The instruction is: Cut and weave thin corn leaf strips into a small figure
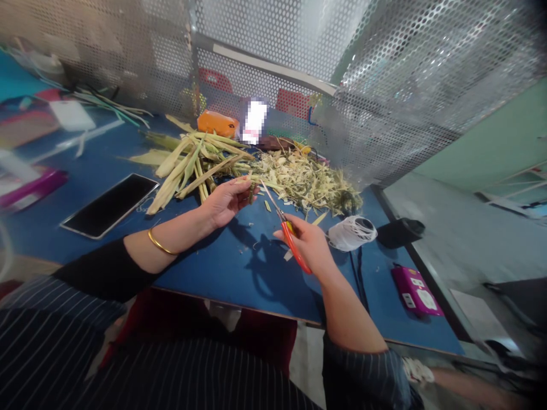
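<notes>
Pinched in the fingers of my left hand (228, 200) is a small piece of pale green corn husk (251, 192). My right hand (308, 242) grips red-handled scissors (294, 246), whose blades point up and left toward that piece. Whether the blades touch it I cannot tell. Long dried corn husks (183, 165) lie in a heap just beyond my left hand. A loose pile of small husk scraps (305, 176) spreads out past the scissors, and a few cut bits rest on the blue table (205, 267) between my hands.
To the left lies a black-screened phone (111, 206). White thread (352, 233) on a spool, a black cylinder (400, 232) and a purple packet (417, 290) are on the right. An orange packet (217, 123) sits at the back, before a perforated metal screen (265, 34).
</notes>
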Tool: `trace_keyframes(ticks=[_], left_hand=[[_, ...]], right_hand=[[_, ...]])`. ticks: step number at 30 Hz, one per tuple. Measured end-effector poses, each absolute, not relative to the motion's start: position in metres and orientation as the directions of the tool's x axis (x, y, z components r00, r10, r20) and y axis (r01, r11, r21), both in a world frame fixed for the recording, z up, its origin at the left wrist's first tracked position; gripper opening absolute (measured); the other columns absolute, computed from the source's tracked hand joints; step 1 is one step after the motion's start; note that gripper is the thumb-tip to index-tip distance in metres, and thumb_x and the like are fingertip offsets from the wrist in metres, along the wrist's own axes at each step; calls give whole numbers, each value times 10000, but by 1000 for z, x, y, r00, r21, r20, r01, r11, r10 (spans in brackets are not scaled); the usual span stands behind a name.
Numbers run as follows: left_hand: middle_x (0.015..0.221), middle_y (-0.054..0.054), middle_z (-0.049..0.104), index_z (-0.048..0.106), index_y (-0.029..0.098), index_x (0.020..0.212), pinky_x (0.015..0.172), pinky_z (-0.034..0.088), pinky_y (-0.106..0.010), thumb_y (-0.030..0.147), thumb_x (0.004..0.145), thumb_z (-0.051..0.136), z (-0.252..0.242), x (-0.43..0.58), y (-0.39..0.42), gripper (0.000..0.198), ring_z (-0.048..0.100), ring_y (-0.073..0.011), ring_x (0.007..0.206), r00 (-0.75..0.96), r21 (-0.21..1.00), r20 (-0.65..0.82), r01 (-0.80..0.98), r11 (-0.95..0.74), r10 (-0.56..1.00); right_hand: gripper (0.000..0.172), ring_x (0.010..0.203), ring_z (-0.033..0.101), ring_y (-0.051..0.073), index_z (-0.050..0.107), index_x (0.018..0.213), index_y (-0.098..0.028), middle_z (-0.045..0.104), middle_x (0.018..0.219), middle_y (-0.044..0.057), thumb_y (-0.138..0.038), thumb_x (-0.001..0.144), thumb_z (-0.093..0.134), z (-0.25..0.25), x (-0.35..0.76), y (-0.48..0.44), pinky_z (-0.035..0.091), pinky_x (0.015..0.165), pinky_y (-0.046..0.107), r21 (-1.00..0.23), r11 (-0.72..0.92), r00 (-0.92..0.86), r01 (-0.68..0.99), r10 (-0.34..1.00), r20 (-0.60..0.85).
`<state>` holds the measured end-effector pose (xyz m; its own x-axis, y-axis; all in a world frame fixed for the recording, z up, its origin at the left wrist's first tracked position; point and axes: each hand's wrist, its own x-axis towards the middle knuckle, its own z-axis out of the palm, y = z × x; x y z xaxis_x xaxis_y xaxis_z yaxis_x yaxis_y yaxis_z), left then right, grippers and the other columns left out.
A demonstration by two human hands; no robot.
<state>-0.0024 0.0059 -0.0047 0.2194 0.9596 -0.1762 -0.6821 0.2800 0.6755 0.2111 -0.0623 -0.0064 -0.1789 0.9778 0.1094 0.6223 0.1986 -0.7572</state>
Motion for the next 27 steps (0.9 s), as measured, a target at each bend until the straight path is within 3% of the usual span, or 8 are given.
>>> trace_keyframes(ticks=[17, 22, 27], left_hand=[[779, -11, 692, 655, 149, 868, 736, 539, -270, 68, 755, 684, -6, -3, 8, 142, 656, -121, 740, 197, 672, -176, -692, 264, 965], [769, 2, 685, 652, 152, 859, 739, 546, -287, 71, 749, 697, -7, -3, 9, 143, 660, -124, 729, 191, 667, -181, -697, 263, 965], [724, 12, 674, 635, 156, 841, 753, 535, -270, 56, 749, 679, -3, -3, 7, 143, 674, -128, 733, 171, 655, -182, -713, 249, 968]], right_hand=[[321, 629, 466, 126, 683, 1027, -213, 593, 701, -32, -448, 833, 585, 3, 208, -68, 377, 619, 234, -634, 253, -206, 731, 967, 149], [261, 611, 443, 121, 666, 926, -200, 581, 671, -30, -432, 833, 591, 1, 208, -69, 357, 588, 233, -672, 237, -195, 702, 971, 138], [411, 623, 448, 118, 634, 1094, -194, 541, 708, -25, -473, 792, 639, -8, 207, -66, 392, 607, 244, -791, 185, -151, 583, 981, 119]])
